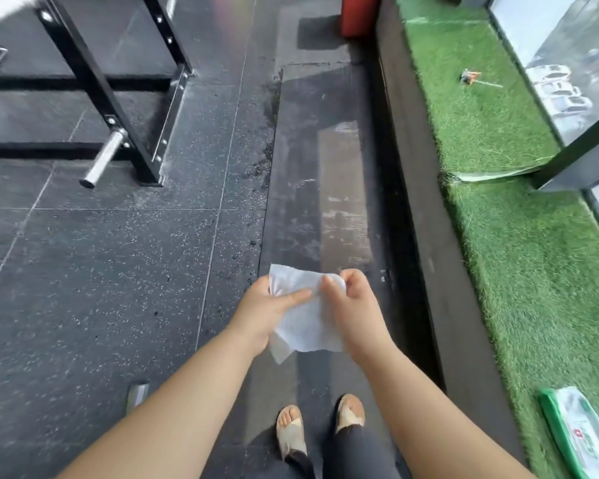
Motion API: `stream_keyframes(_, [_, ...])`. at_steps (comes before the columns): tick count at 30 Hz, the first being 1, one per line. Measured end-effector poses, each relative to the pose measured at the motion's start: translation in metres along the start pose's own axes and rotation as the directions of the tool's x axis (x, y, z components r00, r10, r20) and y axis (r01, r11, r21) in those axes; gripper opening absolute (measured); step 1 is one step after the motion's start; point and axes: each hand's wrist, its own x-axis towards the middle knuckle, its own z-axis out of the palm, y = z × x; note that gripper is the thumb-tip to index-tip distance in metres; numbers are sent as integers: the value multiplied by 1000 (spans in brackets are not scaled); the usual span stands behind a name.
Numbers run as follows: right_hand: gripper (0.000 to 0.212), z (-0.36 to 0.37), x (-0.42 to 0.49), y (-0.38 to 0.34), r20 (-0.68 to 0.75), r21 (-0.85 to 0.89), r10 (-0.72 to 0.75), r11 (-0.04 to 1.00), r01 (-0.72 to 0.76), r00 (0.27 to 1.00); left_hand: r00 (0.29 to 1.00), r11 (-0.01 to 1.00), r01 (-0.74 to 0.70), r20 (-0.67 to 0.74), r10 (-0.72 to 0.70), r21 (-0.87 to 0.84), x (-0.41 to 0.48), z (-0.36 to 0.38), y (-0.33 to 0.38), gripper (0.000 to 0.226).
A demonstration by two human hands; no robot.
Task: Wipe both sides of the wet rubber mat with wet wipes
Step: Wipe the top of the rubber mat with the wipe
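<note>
Head view: left hand (263, 307) and right hand (351, 307) each pinch the wet wipe (303, 319), spreading it; rubber mat (325, 160) lies at twelve o'clock, unwiped.

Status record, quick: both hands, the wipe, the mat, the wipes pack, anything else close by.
left hand: grips the wet wipe's left edge
right hand: pinches the wipe's right edge
wet wipe: white, partly unfolded, held between the hands, not on the mat
rubber mat: long dark strip flat on the floor, with wet patches and streaks; the person's sandalled feet stand on its near end
wipes pack: green-edged, lying on the artificial grass ledge to the right
nearby: black metal rack on the speckled floor, left
</note>
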Motion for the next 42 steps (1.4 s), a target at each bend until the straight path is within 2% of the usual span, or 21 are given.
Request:
stream_keyframes(5, [22, -15, 42, -26, -144, 88, 40, 996, -27, 989, 997, 998, 65, -45, -64, 8, 44, -17, 33, 3])
stream_keyframes(7, [23, -23, 64, -42, -151, 106, 41, 994, -25, 988, 993, 997, 81, -82, -81, -2, 64, -21, 51, 7])
stream_keyframes(10, [23, -26, 95, -73, -129, 115, 7, 993, 8, 992, 987, 975, 66, -132, -95, -213, 89, -19, 85, 21])
stream_keyframes(12, [20, -25, 111, -95, -111, 156, -10, 987, 27, 994, 963, 928, 19, -241, -117, -373, 105, -19, 110, 23])
stream_keyframes(13, [18, -24, 118, -106, -91, 169, -26, 985, 41, 996, 951, 929, -5, -289, -110, -371, 113, -22, 121, 22])
stream_keyframes(15, [16, -20, 132, -128, -13, 194, -80, 978, 81, 997, 952, 972, -7, -300, -65, -233, 129, -26, 140, 21])
stream_keyframes(17, [15, -13, 144, -147, 73, 230, -131, 967, 111, 989, 976, 995, 51, -209, -67, -83, 145, -28, 157, 35])
stream_keyframes(19, [14, -1, 160, -165, 123, 289, -162, 950, 121, 979, 984, 984, 175, 8, -175, -25, 162, -27, 173, 57])
stream_keyframes(21, [13, 12, 179, -183, 117, 318, -177, 939, 132, 977, 906, 956, 289, 307, -291, 52, 182, -23, 189, 68])
stream_keyframes(23, [13, 24, 200, -198, 46, 311, -173, 938, 151, 984, 803, 939, 338, 499, -326, 69, 206, -22, 202, 60])
stream_keyframes(25, [14, 36, 222, -209, -68, 304, -170, 935, 183, 983, 795, 942, 334, 546, -263, -32, 231, -25, 219, 39])
stream_keyframes(28, [18, 57, 251, -222, -291, 202, -173, 950, 237, 941, 907, 951, 211, 408, -104, -226, 276, -48, 253, 19])
stream_keyframes(29, [16, 66, 259, -226, -351, 114, -174, 967, 226, 920, 936, 977, 107, 349, -37, -184, 288, -59, 268, 16])
stream_keyframes(30, [14, 74, 266, -230, -402, 5, -180, 980, 198, 898, 952, 999, -31, 302, 39, -31, 300, -69, 283, 20])
stream_keyframes(31, [13, 82, 272, -236, -446, -96, -192, 981, 167, 874, 951, 968, -178, 284, 122, 178, 311, -78, 297, 26])
stream_keyframes(32, [13, 91, 279, -242, -490, -146, -203, 978, 149, 848, 930, 879, -309, 308, 200, 363, 325, -86, 312, 30])
stream_keyframes(34, [15, 103, 282, -253, -546, -183, -226, 972, 148, 807, 879, 721, -452, 400, 260, 526, 342, -94, 332, 32])
stream_keyframes(37, [16, 113, 281, -267, -632, -185, -257, 966, 180, 731, 830, 484, -536, 538, 149, 692, 371, -103, 355, 41])
stream_keyframes(38, [16, 114, 276, -271, -619, -161, -255, 967, 197, 743, 837, 453, -517, 539, 90, 726, 378, -105, 359, 42])
stream_keyframes(40, [20, 113, 265, -282, -501, -64, -228, 972, 228, 835, 847, 452, -484, 530, 28, 749, 384, -105, 362, 38])
stream_keyframes(42, [22, 112, 252, -291, -351, -40, -200, 979, 199, 915, 778, 505, -542, 628, -1, 672, 378, -95, 362, 33])
